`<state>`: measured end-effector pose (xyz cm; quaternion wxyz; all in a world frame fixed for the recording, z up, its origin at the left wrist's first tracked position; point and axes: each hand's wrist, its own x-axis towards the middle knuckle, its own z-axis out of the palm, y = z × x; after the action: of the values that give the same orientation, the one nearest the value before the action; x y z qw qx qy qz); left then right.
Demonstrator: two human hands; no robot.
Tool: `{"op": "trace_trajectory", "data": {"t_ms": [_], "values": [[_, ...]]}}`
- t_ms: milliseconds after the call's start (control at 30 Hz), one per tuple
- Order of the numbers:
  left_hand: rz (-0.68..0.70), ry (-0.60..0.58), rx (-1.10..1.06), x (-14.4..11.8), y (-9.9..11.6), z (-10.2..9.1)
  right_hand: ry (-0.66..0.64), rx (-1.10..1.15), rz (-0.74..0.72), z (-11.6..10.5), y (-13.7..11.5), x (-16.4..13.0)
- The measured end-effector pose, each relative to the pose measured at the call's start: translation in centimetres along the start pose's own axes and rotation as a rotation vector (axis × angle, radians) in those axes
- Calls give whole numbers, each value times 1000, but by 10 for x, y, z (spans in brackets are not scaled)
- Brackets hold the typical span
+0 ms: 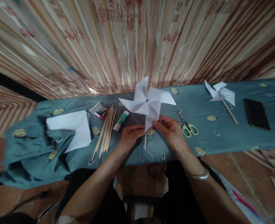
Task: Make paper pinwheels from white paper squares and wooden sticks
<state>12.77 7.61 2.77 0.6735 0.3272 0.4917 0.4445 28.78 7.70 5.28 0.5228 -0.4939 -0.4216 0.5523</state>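
A white paper pinwheel (147, 101) with a metal pin at its centre stands upright on a thin wooden stick (145, 141) over the blue-grey cloth. My left hand (130, 135) pinches the stick just under the paper. My right hand (171, 130) grips the lowest blade of the pinwheel with its fingertips. Both hands are close together at the table's front edge.
To the left lie a bundle of wooden sticks (106, 132), a glue stick (120, 120), a small box of pins (100, 111) and white paper sheets (73, 127). Green-handled scissors (188, 127), a second pinwheel (220, 92) and a black phone (256, 114) lie right. A striped curtain hangs behind.
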Motion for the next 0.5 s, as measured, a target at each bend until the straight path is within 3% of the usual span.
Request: {"op": "trace_trajectory", "data": {"t_ms": [500], "values": [[25,-72,19,-4,2,4,-74,-96,-4,4,-2,-3]]}}
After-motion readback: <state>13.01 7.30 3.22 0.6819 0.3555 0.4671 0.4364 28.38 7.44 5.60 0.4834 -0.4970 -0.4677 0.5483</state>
